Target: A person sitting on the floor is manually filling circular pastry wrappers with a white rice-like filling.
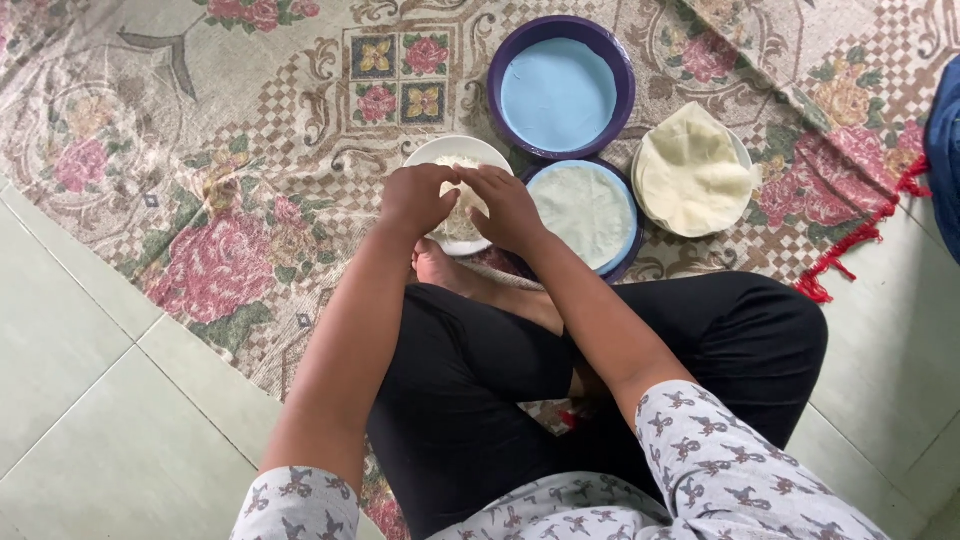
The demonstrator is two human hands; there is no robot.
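Observation:
My left hand (415,198) and my right hand (507,203) meet over a white bowl (447,150) that holds pale shredded filling (461,221). Both hands curl down with their fingertips in the filling; most of it lies hidden beneath them. Right of the bowl sits a purple-rimmed plate with a thin round wrapper (583,209) laid flat on it. I sit cross-legged in black trousers, one bare foot (448,271) just under the bowl.
A purple bowl with a light blue inside (560,88) stands behind the plates. A stack of pale round wrappers (690,172) rests on a white plate at the right. All lie on a flowered rug (220,200) over pale floor tiles (70,380). Blue cloth (945,150) shows at the right edge.

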